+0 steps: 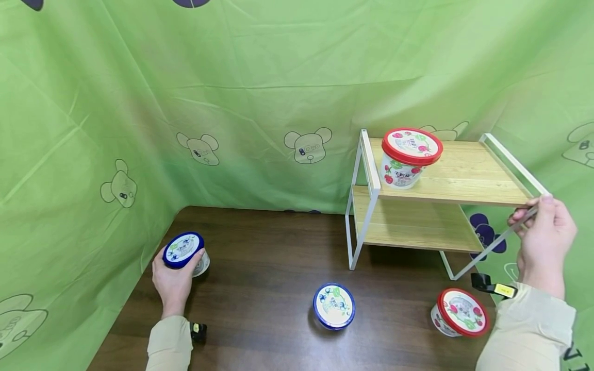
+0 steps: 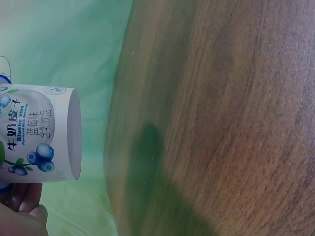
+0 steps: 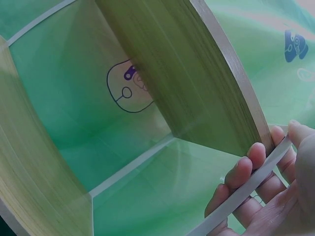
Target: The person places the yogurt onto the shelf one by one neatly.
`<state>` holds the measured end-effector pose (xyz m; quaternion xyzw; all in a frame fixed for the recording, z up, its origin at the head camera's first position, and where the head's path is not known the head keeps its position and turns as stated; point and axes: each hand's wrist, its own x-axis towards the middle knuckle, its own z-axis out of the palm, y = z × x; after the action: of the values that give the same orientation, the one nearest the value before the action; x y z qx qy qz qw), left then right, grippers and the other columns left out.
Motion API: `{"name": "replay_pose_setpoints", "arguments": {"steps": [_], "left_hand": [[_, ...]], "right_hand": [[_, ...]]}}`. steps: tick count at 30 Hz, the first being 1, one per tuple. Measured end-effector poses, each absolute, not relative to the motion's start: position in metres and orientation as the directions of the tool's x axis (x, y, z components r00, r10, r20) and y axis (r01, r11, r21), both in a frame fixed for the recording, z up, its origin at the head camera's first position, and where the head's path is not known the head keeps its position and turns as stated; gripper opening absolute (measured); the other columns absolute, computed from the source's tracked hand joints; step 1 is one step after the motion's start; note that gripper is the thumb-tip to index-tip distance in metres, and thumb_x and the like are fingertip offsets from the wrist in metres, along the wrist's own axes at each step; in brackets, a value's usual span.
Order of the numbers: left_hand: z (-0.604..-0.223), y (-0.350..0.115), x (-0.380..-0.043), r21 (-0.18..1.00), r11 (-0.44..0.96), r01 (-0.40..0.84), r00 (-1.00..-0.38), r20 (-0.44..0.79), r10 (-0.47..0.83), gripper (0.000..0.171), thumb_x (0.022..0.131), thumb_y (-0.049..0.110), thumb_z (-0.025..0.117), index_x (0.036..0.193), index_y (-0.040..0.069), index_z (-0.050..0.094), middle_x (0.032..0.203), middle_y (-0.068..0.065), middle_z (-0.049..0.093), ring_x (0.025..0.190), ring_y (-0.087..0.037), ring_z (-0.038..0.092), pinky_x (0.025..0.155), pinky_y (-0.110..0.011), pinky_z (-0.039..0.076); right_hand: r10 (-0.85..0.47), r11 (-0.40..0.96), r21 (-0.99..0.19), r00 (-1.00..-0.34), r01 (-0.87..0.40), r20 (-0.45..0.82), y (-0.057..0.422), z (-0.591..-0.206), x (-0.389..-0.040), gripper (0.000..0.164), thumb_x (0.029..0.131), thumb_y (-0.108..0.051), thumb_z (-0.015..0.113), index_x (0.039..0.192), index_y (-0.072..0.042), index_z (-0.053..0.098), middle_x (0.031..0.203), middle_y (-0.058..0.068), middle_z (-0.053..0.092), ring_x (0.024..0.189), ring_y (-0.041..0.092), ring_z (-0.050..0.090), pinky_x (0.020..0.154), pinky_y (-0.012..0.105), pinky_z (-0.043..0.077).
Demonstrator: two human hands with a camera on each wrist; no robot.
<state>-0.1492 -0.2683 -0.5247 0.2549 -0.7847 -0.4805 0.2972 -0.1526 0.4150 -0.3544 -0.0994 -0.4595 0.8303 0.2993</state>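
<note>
On the left of the head view, my left hand (image 1: 174, 282) grips a blue-lidded blueberry milk tub (image 1: 183, 248) near its lid. In the left wrist view this tub's printed side (image 2: 37, 130) appears, with fingers (image 2: 27, 196) curled at the lid end and a shadow on the tabletop beyond. My right hand (image 1: 547, 234) holds the white metal frame of a two-tier wooden shelf (image 1: 473, 172) at its front right corner. The right wrist view has its fingers (image 3: 238, 172) wrapped around the frame bar (image 3: 246, 189), beside the upper board.
A red-lidded tub (image 1: 410, 157) stands at the left of the upper tier. Another red-lidded tub (image 1: 460, 313) is on the brown table (image 1: 260, 268) near my right forearm. A second blue-lidded tub (image 1: 334, 306) sits mid-table. Green patterned cloth (image 1: 260, 103) hangs behind and at both sides.
</note>
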Motion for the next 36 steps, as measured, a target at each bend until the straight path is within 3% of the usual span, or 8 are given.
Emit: {"name": "replay_pose_setpoints", "arguments": {"steps": [36], "left_hand": [[-0.523,-0.23,-0.173,0.899,0.438,0.02,-0.793,0.281,-0.541,0.09,0.069,0.039,0.096,0.137,-0.001,0.053,0.131,-0.017,0.057,0.123,-0.033,0.049,0.105,-0.052,0.035]], "right_hand": [[0.586,-0.409,-0.82,-0.804,-0.401,0.1,0.415,-0.354,-0.153,0.026,0.103,-0.023,0.062,0.104,0.002,0.06,0.08,0.01,0.063,0.064,0.017,0.061,0.057,0.025,0.057]]}}
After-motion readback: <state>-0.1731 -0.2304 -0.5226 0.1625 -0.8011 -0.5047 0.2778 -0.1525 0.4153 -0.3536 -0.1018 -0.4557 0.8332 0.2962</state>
